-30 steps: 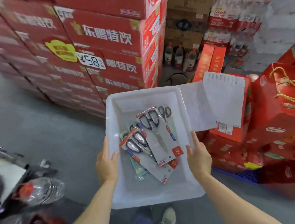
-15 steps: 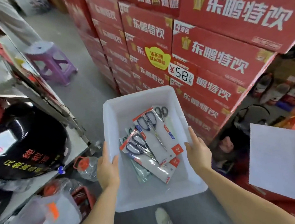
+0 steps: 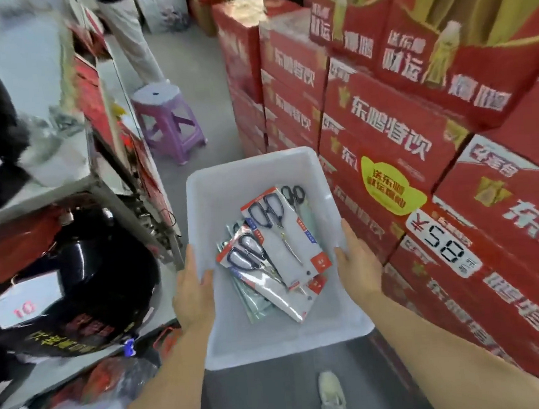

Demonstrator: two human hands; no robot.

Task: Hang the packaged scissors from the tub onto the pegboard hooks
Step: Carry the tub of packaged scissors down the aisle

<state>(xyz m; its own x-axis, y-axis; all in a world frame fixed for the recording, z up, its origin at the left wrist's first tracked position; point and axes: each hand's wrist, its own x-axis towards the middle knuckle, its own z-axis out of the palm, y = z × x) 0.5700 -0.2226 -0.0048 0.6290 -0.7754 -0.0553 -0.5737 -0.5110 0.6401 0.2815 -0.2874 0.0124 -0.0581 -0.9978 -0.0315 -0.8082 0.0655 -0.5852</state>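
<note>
A person carries a white plastic tub (image 3: 260, 172) in front of the body, one hand on each long side. The left hand (image 3: 193, 295) clasps the tub's left rim, thumb hooked inside the wall and fingers outside and underneath. The right hand (image 3: 358, 263) grips the right rim the same way, thumb lying over the edge and palm pressed against the outer wall.

The packaged scissors (image 3: 276, 246) lie loose on the tub's floor, toward its middle and right side, overlapping one another. The top card, white with red corners, holds black-handled scissors with the handles pointing to the far end of the tub; a second similar card lies beneath it, angled toward the near left corner. More packs show under these two, their details blurred.

To the right stands a wall of stacked red cartons (image 3: 419, 145) with a yellow sticker and a price tag (image 3: 442, 243) reading 58. On the left is a shelf unit (image 3: 64, 186) holding dark goods. A purple stool (image 3: 170, 125) stands farther down the grey aisle floor (image 3: 198, 76), and one light shoe (image 3: 332, 394) shows below the tub.
</note>
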